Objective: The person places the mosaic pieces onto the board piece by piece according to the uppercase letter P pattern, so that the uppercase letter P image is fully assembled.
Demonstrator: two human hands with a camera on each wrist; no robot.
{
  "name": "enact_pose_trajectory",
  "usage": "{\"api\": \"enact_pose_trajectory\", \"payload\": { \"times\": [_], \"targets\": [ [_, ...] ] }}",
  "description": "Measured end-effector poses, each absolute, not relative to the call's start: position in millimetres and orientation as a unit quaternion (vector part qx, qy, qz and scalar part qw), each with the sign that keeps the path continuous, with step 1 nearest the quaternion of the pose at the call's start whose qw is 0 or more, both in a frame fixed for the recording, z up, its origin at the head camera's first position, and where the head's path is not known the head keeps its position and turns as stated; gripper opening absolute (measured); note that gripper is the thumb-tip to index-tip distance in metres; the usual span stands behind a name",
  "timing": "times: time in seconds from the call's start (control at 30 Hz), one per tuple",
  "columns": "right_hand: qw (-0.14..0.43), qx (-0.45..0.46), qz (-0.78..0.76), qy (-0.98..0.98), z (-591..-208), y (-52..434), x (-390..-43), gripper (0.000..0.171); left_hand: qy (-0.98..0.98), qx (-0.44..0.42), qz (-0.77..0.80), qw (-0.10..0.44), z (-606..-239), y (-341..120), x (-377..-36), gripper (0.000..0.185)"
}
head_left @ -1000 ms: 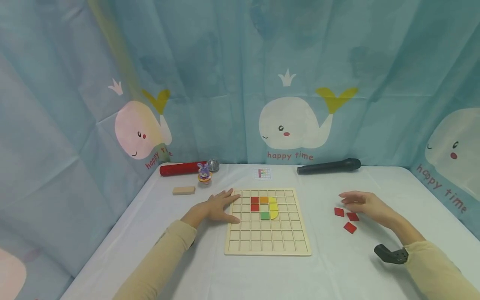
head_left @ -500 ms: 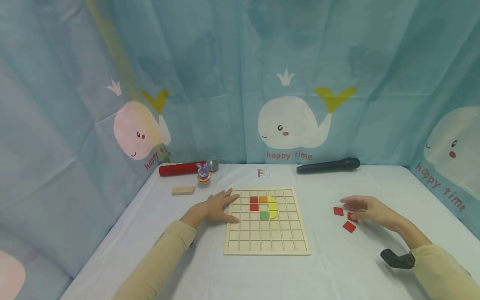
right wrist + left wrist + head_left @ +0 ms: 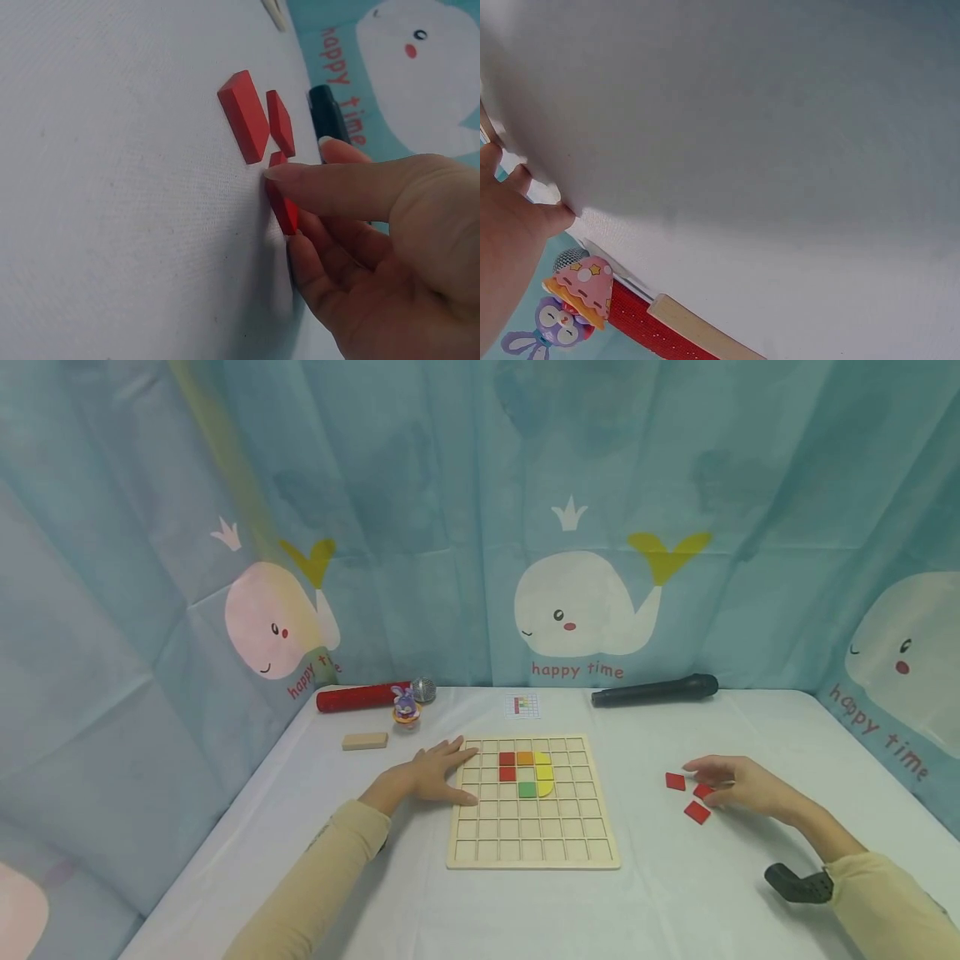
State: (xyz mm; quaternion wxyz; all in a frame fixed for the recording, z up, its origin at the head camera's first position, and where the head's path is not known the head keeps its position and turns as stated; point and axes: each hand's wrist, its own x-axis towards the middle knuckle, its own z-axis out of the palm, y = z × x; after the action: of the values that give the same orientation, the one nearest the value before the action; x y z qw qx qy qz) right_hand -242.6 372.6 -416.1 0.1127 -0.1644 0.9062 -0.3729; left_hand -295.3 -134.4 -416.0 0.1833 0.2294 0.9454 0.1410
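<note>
My left hand [image 3: 435, 774] lies on the left edge of the wooden grid board [image 3: 532, 867], fingers spread across its rim. On the board sit two red squares [image 3: 507, 766], an orange square [image 3: 525, 758], yellow pieces [image 3: 544, 773] with rounded corners, and a green square [image 3: 527, 789]. My right hand [image 3: 742, 789] is over three loose red square tiles to the board's right. In the right wrist view its thumb overlaps the nearest red tile [image 3: 283, 212], with the other fingers loosely bent around its far side. Two more red tiles [image 3: 244, 116] lie just beyond.
A small pattern card [image 3: 522, 706] lies behind the board. At the back are a red microphone [image 3: 360, 697], a black microphone [image 3: 652, 692] and a purple rabbit toy [image 3: 406, 704]. A wooden block [image 3: 365, 741] lies at left. A printed curtain [image 3: 450, 610] surrounds the table.
My right hand has come down and slightly toward me, onto the tiles, its thumb now partly covering one of them. The left hand has stayed at the board's edge.
</note>
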Motion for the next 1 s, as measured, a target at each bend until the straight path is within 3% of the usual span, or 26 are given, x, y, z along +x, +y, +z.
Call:
{"api": "enact_pose_trajectory", "payload": {
  "times": [1.0],
  "targets": [
    [0.072, -0.117, -0.334, 0.932, -408.3, 373.6, -243.5, 0.038, 0.945, 0.232, 0.136, 0.184, -415.8, -134.9, -294.7, 0.091]
  ]
}}
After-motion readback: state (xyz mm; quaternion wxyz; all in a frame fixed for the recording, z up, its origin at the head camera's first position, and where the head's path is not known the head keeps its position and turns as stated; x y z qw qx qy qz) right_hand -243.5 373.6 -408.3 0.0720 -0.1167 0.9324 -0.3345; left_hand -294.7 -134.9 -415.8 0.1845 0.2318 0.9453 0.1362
